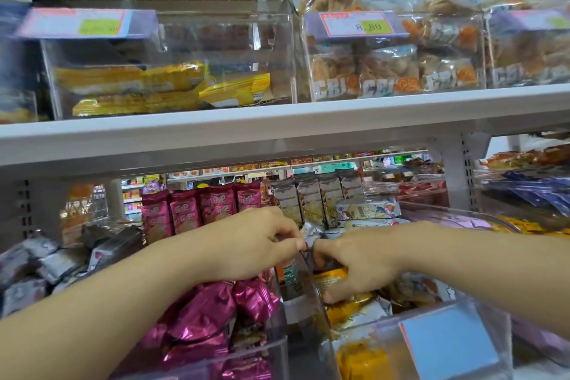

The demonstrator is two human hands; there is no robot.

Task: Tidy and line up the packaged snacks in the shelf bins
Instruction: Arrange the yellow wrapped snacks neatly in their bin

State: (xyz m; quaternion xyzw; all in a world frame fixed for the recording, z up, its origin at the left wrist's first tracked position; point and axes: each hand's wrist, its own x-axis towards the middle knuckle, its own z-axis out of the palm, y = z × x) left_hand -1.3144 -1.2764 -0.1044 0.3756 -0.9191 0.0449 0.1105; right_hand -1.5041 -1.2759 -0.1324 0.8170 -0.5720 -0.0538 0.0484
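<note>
Store aisle, white shelf board [308, 120] across it. Above, far right: clear bin [394, 49] of bags [379, 89] printed "CBI", price tag [357, 25] reading 8.80. Far left: yellow packets [138, 80]. Below: near left bin [277, 345] piled with magenta packets [200, 315]. Your left hand [246, 244] pinches small silver packet [310, 232] in curled fingertips, over gap between near bins. Your right hand [357, 259], fingers curled, grips orange packet [331, 278] inside near right bin [370, 330], blank blue label [447, 345] on its front.

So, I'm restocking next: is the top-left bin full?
No, under half full: yellow packets fill only the bottom of the clear bin.
</note>
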